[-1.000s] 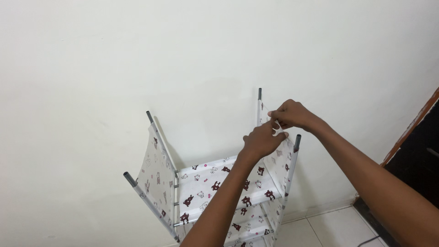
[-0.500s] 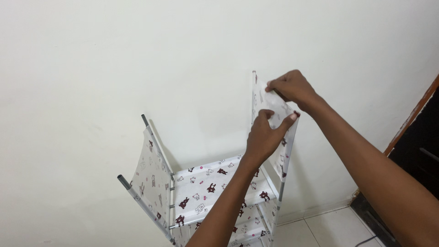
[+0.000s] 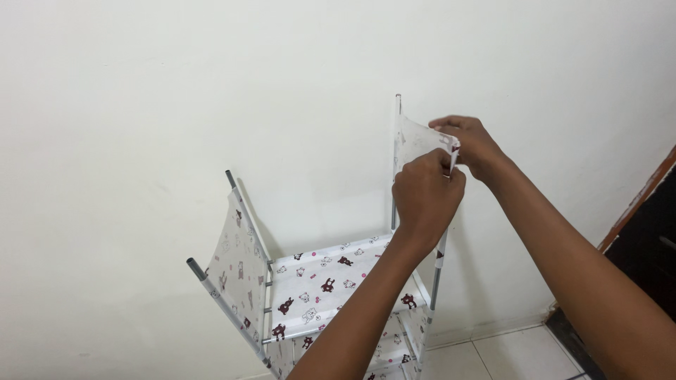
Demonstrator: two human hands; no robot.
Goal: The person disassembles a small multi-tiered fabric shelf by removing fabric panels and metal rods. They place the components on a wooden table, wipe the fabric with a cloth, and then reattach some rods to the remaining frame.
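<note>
Fabric panel: white cloth with small bear prints, the right side panel (image 3: 420,144) of a light shelving rack (image 3: 331,281) that stands against the pale wall (image 3: 176,77); its top edge is bunched high up between the two right-hand poles.
Left hand: left hand (image 3: 426,193) is closed around the near right pole (image 3: 440,264) and the cloth's near top corner, fingers curled tight, nothing else in it.
Right hand: right hand (image 3: 475,144) pinches the same top corner from the far side, thumb and fingers shut on the cloth (the fingertips themselves are partly hidden by the fold).
Far pole: far right pole (image 3: 398,112) stands bare at its tip, just left of the cloth's far edge.
Left side: left side panel (image 3: 236,271) already hangs flat between its two poles, with a printed cloth shelf (image 3: 331,281) stretched across below.
Doing it well, as I judge: keep the near pole steady with the left hand while the right works the sleeve, so the light frame does not sway.
Tension: pull along the pole's line, not sideways; a skewed pull looks likely to bind the cloth or tip the rack.
Evenness: match both top corners to the height of the left panel.
Floor: pale tiles (image 3: 493,352) below, a dark doorway edge (image 3: 648,211) at far right.
</note>
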